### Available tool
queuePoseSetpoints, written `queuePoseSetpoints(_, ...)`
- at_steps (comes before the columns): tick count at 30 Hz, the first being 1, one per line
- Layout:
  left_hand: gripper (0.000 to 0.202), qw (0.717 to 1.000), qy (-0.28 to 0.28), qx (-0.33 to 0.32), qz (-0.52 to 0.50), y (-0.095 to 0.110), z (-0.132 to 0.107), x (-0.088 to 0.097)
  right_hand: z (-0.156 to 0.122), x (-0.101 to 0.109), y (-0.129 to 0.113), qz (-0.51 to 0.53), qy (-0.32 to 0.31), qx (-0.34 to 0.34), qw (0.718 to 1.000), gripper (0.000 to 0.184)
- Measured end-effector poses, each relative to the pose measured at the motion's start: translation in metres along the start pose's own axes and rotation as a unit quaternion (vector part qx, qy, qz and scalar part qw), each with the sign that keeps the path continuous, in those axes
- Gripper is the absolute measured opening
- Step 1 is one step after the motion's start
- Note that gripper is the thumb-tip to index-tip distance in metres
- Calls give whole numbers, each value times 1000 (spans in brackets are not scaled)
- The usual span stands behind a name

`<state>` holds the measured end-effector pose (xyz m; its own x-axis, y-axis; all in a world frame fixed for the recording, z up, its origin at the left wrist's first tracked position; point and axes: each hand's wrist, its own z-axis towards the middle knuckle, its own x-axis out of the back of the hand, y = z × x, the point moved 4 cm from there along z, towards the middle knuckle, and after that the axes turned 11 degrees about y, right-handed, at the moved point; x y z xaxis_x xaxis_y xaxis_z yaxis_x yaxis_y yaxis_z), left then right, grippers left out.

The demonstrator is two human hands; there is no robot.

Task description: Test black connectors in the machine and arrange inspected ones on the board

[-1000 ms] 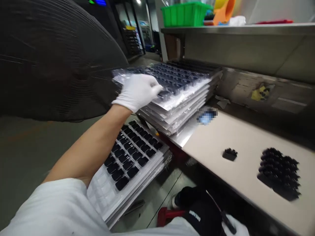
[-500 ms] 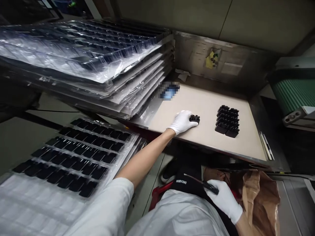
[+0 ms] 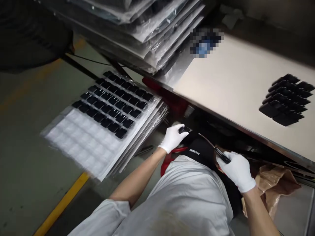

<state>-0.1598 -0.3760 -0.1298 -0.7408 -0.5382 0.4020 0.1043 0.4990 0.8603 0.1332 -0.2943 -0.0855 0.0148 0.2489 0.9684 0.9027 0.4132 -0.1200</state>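
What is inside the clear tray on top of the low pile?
Rows of small black parts fill the top tray's far pockets; the near pockets look empty. The trays underneath are covered, so their contents cannot be seen.

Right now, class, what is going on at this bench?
A person in white gloves works below the edge of a beige table. The left hand pinches a small black part; the right hand holds a thin black tool. To the left lies a stack of clear trays, the top one partly filled with black parts. A cluster of black parts sits on the table.
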Motion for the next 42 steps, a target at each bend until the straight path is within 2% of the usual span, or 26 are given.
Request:
queuePoseSetpoints(2,45,992,-53,72,-90,-30,9,-10,2,-10,-3,6,-55,-15,998,36)
queuePoseSetpoints(4,49,965,-130,120,-192,-46,19,-21,-2,-17,-2,34,-95,-30,994,35)
queuePoseSetpoints(6,55,928,-217,151,-263,-49,28,-30,-6,-20,3,60,-101,-46,992,33)
queuePoseSetpoints(8,61,896,-295,170,-286,-46,37,-36,-11,-18,8,75,-94,-69,990,34)
queuePoseSetpoints(10,62,883,-353,160,-264,-39,46,-40,-16,-15,10,82,-96,-93,988,35)
queuePoseSetpoints(11,61,888,-372,141,-233,-36,49,-41,-18,-14,10,83,-98,-103,986,35)
queuePoseSetpoints(13,57,914,-378,71,-129,-28,55,-42,-19,-11,8,79,-100,-113,985,34)
queuePoseSetpoints(15,52,935,-353,-43,1,-17,58,-40,-17,-10,2,78,-99,-105,986,33)
queuePoseSetpoints(18,49,914,-336,-193,125,0,53,-36,-5,-8,-5,83,-88,-75,990,31)
queuePoseSetpoints(20,51,903,-345,-219,132,6,50,-33,4,-7,-4,72,-75,-74,992,30)
queuePoseSetpoints(22,57,918,-340,-183,91,5,53,-28,8,-8,2,62,-79,-89,991,29)
queuePoseSetpoints(25,64,944,-327,-39,-30,-12,59,-21,4,-12,7,95,-127,-97,983,28)
queuePoseSetpoints(27,65,935,-326,57,-130,-26,58,-20,-2,-14,4,142,-141,-76,977,33)
queuePoseSetpoints(31,61,893,-317,166,-273,-43,47,-24,-4,-15,-5,137,-70,-56,986,40)
queuePoseSetpoints(34,53,868,-312,193,-334,-43,43,-25,-5,-19,-7,130,-68,-64,987,39)
queuePoseSetpoints(37,53,851,-341,197,-347,-40,45,-23,-5,-21,-11,167,-70,-37,983,41)
queuePoseSetpoints(40,61,848,-372,199,-322,-39,43,-18,-6,-29,-13,196,-73,8,978,42)
queuePoseSetpoints(42,66,850,-391,192,-295,-40,36,-9,-7,-44,-6,211,-99,10,972,39)
